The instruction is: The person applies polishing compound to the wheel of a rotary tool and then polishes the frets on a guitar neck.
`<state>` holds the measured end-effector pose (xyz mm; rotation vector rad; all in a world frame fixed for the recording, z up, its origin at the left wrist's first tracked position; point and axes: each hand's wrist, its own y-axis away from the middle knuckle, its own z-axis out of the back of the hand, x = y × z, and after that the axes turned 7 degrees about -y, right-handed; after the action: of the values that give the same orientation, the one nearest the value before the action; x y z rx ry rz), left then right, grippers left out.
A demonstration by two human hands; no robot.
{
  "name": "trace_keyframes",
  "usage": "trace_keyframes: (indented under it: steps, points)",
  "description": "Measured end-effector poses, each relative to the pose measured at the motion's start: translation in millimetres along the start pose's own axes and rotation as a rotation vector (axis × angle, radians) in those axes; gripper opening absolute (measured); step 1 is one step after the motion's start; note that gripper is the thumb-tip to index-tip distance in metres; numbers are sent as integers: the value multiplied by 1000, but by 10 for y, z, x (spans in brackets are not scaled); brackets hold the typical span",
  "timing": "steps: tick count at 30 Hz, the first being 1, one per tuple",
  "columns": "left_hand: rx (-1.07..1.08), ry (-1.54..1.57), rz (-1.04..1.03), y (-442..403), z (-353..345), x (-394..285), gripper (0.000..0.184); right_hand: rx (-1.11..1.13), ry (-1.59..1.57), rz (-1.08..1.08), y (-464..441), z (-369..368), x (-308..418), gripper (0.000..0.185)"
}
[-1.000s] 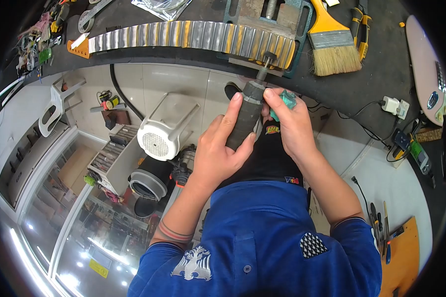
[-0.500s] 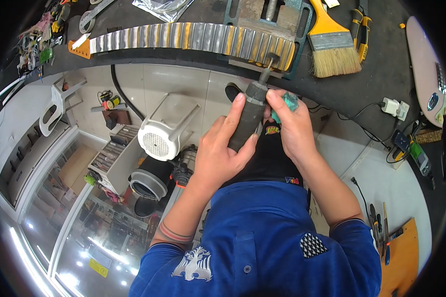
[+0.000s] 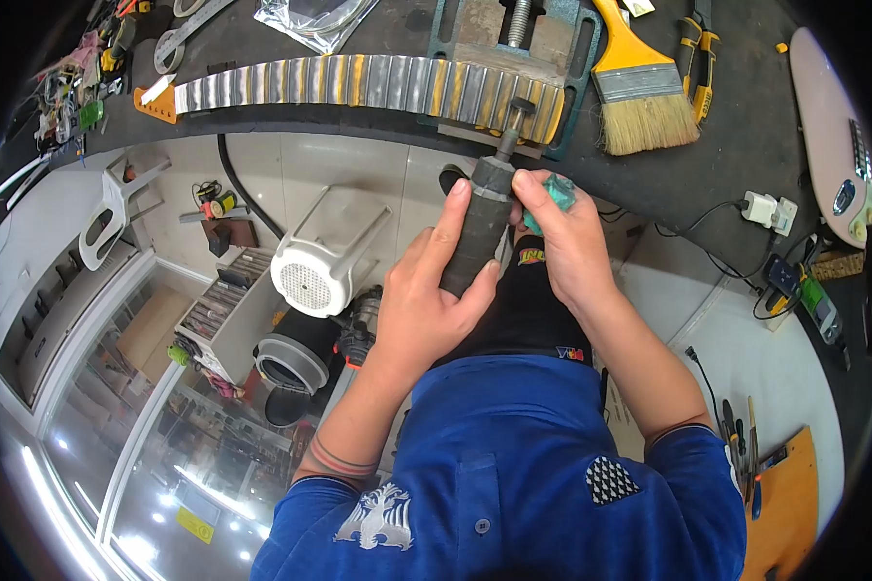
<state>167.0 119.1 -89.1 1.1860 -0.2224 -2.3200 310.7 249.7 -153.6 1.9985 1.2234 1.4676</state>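
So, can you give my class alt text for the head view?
The left hand and right hand hold a dark cylindrical tool, its tip near the right end of a ridged strip over a workbench. The right hand also holds green material; a paintbrush lies nearby.

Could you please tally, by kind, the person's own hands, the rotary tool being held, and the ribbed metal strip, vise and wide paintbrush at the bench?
Left hand and right hand: 2
Rotary tool: 1
Ribbed metal strip: 1
Vise: 1
Paintbrush: 1
Total: 6
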Motion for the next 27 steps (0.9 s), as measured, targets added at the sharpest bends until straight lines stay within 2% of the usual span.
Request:
trace_keyframes:
  steps: [11,17,21,27]
  points:
    - [13,41,12,-246,83,-133,94,-40,-34,-43,-107,-92,147,40]
    - [43,3,53,-171,99,-122,94,-14,-30,-22,-85,-35,63,39]
    - [-7,-7,-12,-208,62,-67,94,7,-30,-15,-128,-33,74,39]
    - [24,-44,4,12,76,40,94,13,4,-24,36,11,-94,37]
